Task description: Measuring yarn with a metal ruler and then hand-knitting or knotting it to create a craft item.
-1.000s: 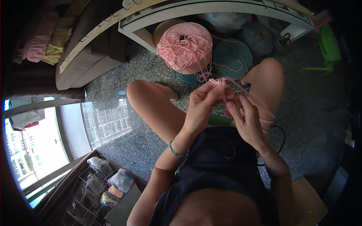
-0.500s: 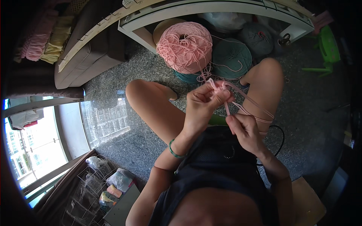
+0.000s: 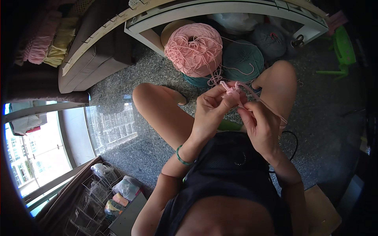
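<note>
Between my knees, my left hand (image 3: 212,108) pinches a small knotted bunch of pink cord (image 3: 230,87), its thumb laid over the strands. Close beside it, my right hand (image 3: 259,122) is closed, thumb and forefinger pinching a pink strand just below the knot. More pink strands (image 3: 271,107) run from the knot across my right thigh and loop around it. Beyond my hands sits a big pink cord ball (image 3: 193,49) with loose, tangled loops on its outside. My fingers partly hide the knot.
Teal cord balls (image 3: 243,61) and a dark grey ball (image 3: 269,40) lie near the pink one, under a white-framed table (image 3: 165,21). Scissors (image 3: 298,41) hang at its right leg. A green stool (image 3: 343,51) stands far right, a wire rack (image 3: 88,196) lower left.
My right hand has moved up and closer to my left hand, shortening the strand between them. My left hand keeps its pinch on the knot.
</note>
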